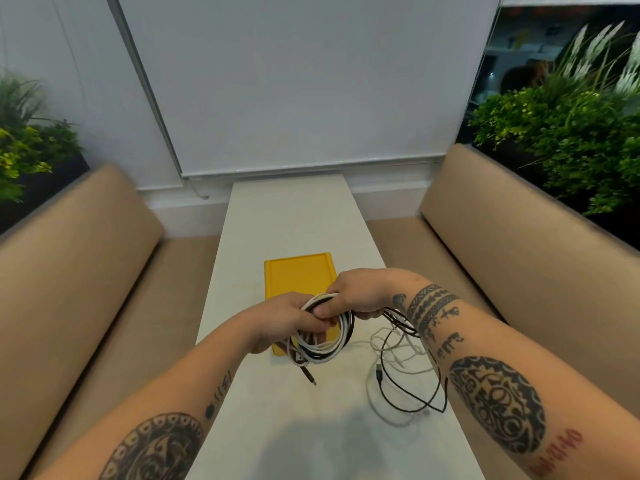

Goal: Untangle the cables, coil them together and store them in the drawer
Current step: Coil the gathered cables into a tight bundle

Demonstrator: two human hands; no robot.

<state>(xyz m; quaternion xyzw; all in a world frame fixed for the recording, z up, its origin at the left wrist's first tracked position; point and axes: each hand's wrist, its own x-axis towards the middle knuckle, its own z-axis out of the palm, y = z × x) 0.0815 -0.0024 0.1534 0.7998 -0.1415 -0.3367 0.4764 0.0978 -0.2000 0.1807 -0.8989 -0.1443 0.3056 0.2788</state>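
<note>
Hands: 2, the left hand (284, 317) and the right hand (360, 292)
Cables (398, 317): 2 colours, black and white; the number of separate cables cannot be determined
Coil (332, 351): 1, of several turns
USB plugs: 2, a black plug (311, 378) and a second plug (379, 370)
Yellow tray (298, 275): 1
White table (287, 216): 1
Tan benches: 2, the left bench (79, 258) and the right bench (519, 237)
Plant beds: 2, the left plants (27, 143) and the right plants (554, 133)
Roller blind (294, 81): 1

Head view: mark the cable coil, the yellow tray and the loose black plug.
cable coil (323, 353), head view, white strands at its lower edge.
yellow tray (298, 275), head view, bare floor, far end.
loose black plug (379, 371), head view, plug body.
</note>
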